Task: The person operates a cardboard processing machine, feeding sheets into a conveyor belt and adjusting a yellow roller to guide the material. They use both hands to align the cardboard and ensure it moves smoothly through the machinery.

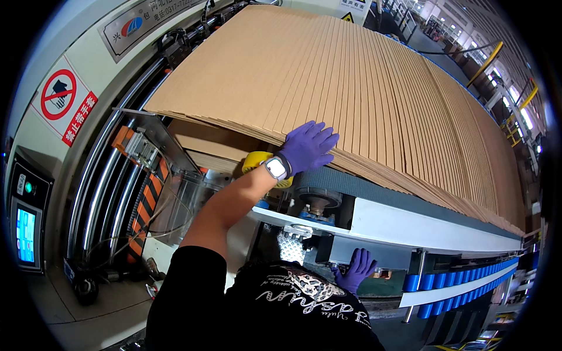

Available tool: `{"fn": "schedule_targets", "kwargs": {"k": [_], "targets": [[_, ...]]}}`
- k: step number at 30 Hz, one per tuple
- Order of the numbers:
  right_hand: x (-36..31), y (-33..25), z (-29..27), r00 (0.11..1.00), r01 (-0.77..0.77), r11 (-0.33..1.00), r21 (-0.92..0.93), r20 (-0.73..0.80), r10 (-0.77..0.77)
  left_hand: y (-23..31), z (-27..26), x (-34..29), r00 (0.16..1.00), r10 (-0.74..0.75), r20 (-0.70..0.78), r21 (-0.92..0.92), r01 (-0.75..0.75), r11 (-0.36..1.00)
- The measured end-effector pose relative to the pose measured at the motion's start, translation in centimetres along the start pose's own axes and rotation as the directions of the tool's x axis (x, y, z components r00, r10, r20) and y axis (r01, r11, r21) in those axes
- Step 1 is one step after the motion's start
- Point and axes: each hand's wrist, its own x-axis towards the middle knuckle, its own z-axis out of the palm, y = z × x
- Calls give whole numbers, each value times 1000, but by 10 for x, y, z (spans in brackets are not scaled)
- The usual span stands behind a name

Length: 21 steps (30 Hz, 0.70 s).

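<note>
My left hand (pixel 307 147), in a purple glove with a pale smartwatch (pixel 276 168) at the wrist, lies palm down with fingers spread on the near edge of the cardboard sheets (pixel 234 70). Those flat brown sheets overlap in a long shingled row that runs away to the right. Beside the wrist is a yellow round part (pixel 257 160), partly covered by my forearm. Lower down, my right hand (pixel 355 270), also gloved in purple, rests against the machine's grey side panel (pixel 366 253). Its fingers point up, stretched and slightly apart, and hold nothing.
Under the sheets runs a dark grey belt (pixel 351 182) along a white rail (pixel 421 225). Blue rollers (pixel 436 281) line the lower right. On the left stand shiny metal rollers (pixel 108 205), a black-and-orange striped bar (pixel 146 207) and a lit touch screen (pixel 26 234).
</note>
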Motion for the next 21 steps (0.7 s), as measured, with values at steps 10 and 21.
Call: {"fn": "schedule_targets", "kwargs": {"k": [10, 21], "targets": [[3, -4, -8, 999, -6, 1000, 25, 32, 6, -25, -28, -20, 998, -62, 18, -47, 62, 997], [3, -4, -5, 1000, -13, 1000, 18, -5, 13, -34, -29, -20, 994, -102, -38, -33, 100, 994]]}}
